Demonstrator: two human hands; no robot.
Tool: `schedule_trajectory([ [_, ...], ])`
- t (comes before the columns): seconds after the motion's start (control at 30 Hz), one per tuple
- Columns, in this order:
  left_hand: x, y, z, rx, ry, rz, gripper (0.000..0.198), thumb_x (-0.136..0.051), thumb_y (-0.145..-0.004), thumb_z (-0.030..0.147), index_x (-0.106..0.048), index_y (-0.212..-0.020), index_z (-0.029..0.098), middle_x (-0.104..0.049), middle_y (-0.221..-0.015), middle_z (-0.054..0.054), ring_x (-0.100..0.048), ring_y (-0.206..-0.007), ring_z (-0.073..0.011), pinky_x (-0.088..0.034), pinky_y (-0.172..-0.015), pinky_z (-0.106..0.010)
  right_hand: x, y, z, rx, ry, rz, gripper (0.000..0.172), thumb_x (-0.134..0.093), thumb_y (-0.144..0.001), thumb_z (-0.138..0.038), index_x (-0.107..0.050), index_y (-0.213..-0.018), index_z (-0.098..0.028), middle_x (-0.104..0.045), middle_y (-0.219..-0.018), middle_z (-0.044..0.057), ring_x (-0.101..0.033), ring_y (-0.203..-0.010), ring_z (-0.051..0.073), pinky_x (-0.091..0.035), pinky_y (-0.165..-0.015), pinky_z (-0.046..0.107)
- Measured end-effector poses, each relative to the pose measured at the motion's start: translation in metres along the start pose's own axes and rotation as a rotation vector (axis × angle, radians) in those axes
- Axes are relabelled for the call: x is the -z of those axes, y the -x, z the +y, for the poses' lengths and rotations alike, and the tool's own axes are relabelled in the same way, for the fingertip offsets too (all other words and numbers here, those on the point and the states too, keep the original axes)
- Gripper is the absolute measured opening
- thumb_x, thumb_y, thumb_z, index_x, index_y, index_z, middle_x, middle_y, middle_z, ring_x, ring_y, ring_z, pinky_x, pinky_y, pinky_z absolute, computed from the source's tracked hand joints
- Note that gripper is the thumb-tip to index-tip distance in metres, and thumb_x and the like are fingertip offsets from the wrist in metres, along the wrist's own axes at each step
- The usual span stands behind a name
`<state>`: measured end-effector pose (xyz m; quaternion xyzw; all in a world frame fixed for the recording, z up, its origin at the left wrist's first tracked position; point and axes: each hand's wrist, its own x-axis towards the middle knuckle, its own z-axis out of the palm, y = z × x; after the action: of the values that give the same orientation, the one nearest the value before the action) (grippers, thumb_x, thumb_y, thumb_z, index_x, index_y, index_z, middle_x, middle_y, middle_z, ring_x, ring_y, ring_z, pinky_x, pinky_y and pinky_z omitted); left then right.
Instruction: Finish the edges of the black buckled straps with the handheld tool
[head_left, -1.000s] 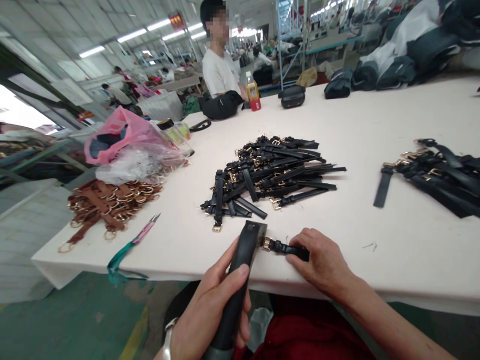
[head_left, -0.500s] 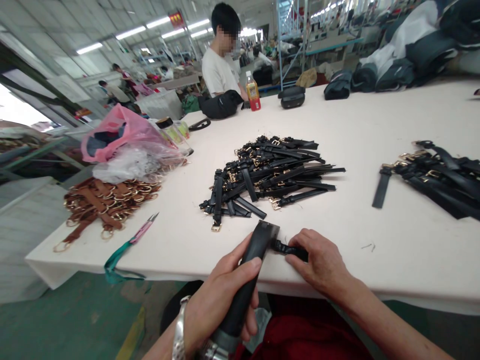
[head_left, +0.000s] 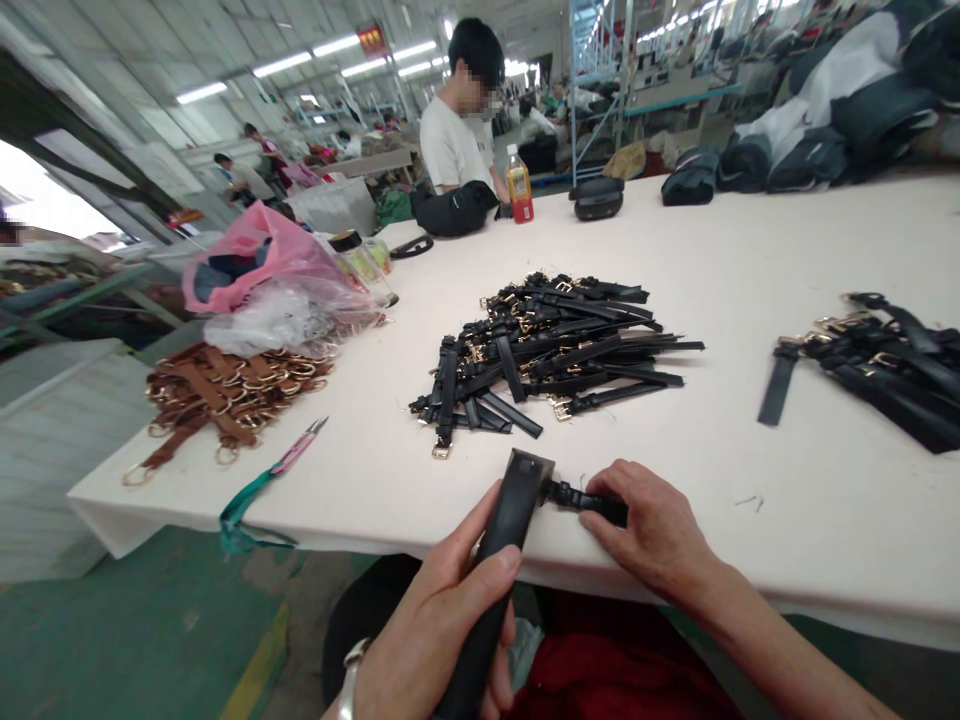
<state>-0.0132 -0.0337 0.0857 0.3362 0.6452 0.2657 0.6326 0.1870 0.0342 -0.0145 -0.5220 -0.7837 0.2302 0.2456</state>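
My left hand (head_left: 457,610) is closed around a long black hand-held tool (head_left: 504,530) with a flat, square-cut head; its exact kind I cannot make out. Between thumb and fingers, my right hand (head_left: 652,515) pinches a short black buckle strap (head_left: 574,495). The strap's near end meets the side of the tool's head, and its other end is hidden under my fingers. Beyond both hands lies a heap of black straps (head_left: 555,345) with gold buckles. Another pile of black straps (head_left: 892,375) is at the right.
Brown straps with gold rings (head_left: 225,395) lie at the left, beside a pink plastic bag (head_left: 262,255). Thread snips (head_left: 300,447) with a teal ribbon are near the front edge. Across the table stand a drink bottle (head_left: 519,188), a black case (head_left: 598,199) and a person (head_left: 457,145).
The view has shifted slightly, so the table's things sit a little further right. The tool's head and the strap remain together, both hands keeping their hold.
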Motion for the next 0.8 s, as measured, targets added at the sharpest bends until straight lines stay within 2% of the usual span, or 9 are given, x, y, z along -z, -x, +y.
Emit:
schedule_trajectory([
  [0.13, 0.002, -0.003, -0.008, -0.004, 0.096, -0.063, 0.067, -0.048, -0.087, 0.041, -0.013, -0.143, 0.029, -0.064, -0.055, 0.001, -0.063, -0.039, -0.0184, -0.044, -0.033, -0.021, 0.007, -0.016, -0.005, 0.001, 0.026, -0.066, 0.017, -0.055, -0.081, -0.034, -0.065, -0.091, -0.025, -0.061, -0.085, 0.002, -0.057, -0.074, 0.015, -0.039, -0.065, 0.026],
  [0.27, 0.008, -0.006, -0.017, -0.017, 0.164, -0.105, 0.065, -0.047, -0.087, 0.043, -0.014, -0.142, 0.032, -0.065, -0.056, 0.001, -0.064, -0.040, -0.0191, -0.045, -0.033, -0.021, 0.008, -0.046, -0.014, 0.002, 0.139, -0.177, 0.021, -0.055, -0.081, -0.038, -0.070, -0.074, -0.025, -0.064, -0.075, 0.003, -0.057, -0.068, 0.016, -0.034, -0.057, 0.025],
  [0.4, 0.010, -0.008, -0.025, -0.037, 0.209, -0.155, 0.064, -0.045, -0.089, 0.039, -0.012, -0.143, 0.032, -0.063, -0.054, 0.001, -0.064, -0.040, -0.0188, -0.046, -0.033, -0.021, 0.004, -0.064, -0.018, -0.071, 0.154, -0.296, 0.021, -0.058, -0.076, -0.035, -0.068, -0.061, -0.023, -0.064, -0.063, 0.002, -0.055, -0.059, 0.015, -0.030, -0.052, 0.025],
  [0.47, 0.010, -0.008, -0.026, -0.051, 0.229, -0.172, 0.062, -0.044, -0.089, 0.038, -0.013, -0.143, 0.032, -0.063, -0.054, 0.001, -0.063, -0.039, -0.0177, -0.046, -0.033, -0.020, 0.001, -0.065, -0.018, -0.093, 0.133, -0.291, 0.020, -0.057, -0.075, -0.031, -0.067, -0.060, -0.023, -0.064, -0.062, 0.001, -0.055, -0.059, 0.015, -0.031, -0.053, 0.025],
  [0.6, 0.011, -0.007, -0.028, -0.079, 0.264, -0.174, 0.062, -0.045, -0.089, 0.037, -0.015, -0.143, 0.031, -0.062, -0.054, 0.002, -0.062, -0.038, -0.0159, -0.046, -0.033, -0.019, -0.005, -0.060, -0.014, -0.074, 0.101, -0.196, 0.016, -0.055, -0.076, -0.026, -0.066, -0.065, -0.022, -0.065, -0.070, 0.000, -0.055, -0.065, 0.014, -0.032, -0.057, 0.024],
  [0.8, 0.014, -0.007, -0.030, -0.053, 0.306, -0.194, 0.065, -0.046, -0.088, 0.039, -0.013, -0.143, 0.031, -0.063, -0.054, 0.000, -0.063, -0.039, -0.0170, -0.046, -0.033, -0.019, -0.012, -0.054, -0.009, -0.018, 0.084, -0.172, 0.017, -0.050, -0.082, -0.028, -0.061, -0.071, -0.021, -0.063, -0.074, 0.000, -0.054, -0.067, 0.013, -0.031, -0.058, 0.024],
])
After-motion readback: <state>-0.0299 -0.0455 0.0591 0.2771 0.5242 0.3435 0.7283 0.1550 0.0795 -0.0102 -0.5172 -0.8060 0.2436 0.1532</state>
